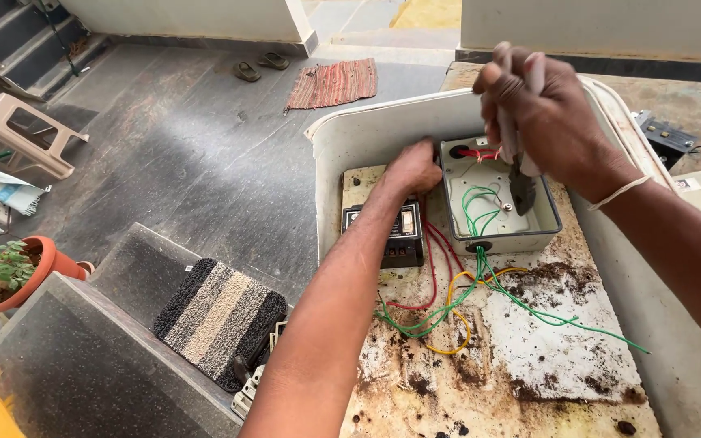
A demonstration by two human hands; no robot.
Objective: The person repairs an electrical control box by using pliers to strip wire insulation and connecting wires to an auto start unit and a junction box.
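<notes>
Pliers with pale grey handles and dark metal jaws [521,174] hang nose-down from my right hand [539,113], which is wrapped tight around the handles, fingers fully closed on them. Their tip points into the open grey plastic junction box [541,231], just above the loops of green wire [480,209] coiled inside it. Whether the tip touches anything there I cannot tell. My left hand [412,170] reaches to the left wall of that box, fingers curled down between it and the small black meter unit with a pale face [391,231] beside it; what they have hold of, if anything, is hidden. Short red wires [474,152] show at the far end of the box. From a hole in its near wall, green, red and yellow wires [448,304] spill in a tangle across the stained, rust-flecked white panel [553,349] on which box and meter lie. Off to the left, on the dark stone floor, lies a striped doormat [217,316].
</notes>
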